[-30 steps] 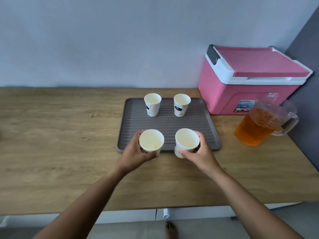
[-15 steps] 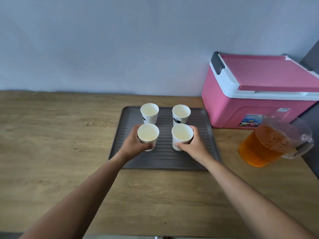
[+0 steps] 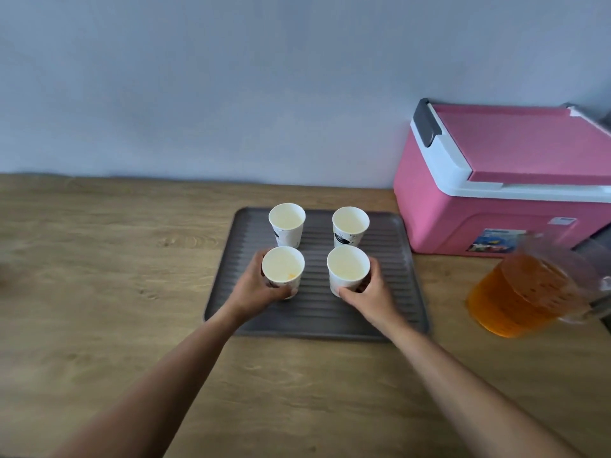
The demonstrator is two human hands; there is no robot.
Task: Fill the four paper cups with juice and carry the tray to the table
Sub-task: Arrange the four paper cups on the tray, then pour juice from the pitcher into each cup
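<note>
A pale wall (image 3: pixel 231 77) fills the upper half of the view, and below it a wooden bench (image 3: pixel 99 292) runs the full width. At the right, against the wall, stands a pink cooler (image 3: pixel 479 219) with a white rim, a closed pink lid and a grey latch on its left end. In the middle of the bench lies a grey ribbed tray (image 3: pixel 396 292), its long side towards the person. To the right of the tray, just in front of the cooler, a clear pitcher (image 3: pixel 529 292) holds orange juice; it looks blurred and its handle points right, cut by the picture's edge. Both bare forearms reach in from the bottom edge to the tray. The left hand (image 3: pixel 254 289) wraps the near left cup (image 3: pixel 283 269), its fingers curled round the cup's wall; the right hand (image 3: pixel 370 292) wraps the near right cup (image 3: pixel 347 271) the same way, thumb on the near side. Both cups stand upright on the tray, a small gap between them. Behind them, also upright on the tray, are the far left cup (image 3: pixel 286 224) and the far right cup (image 3: pixel 350 226), each white with a dark print. The four make a square. The near left cup shows a small orange spot inside; otherwise the cups look pale within.
</note>
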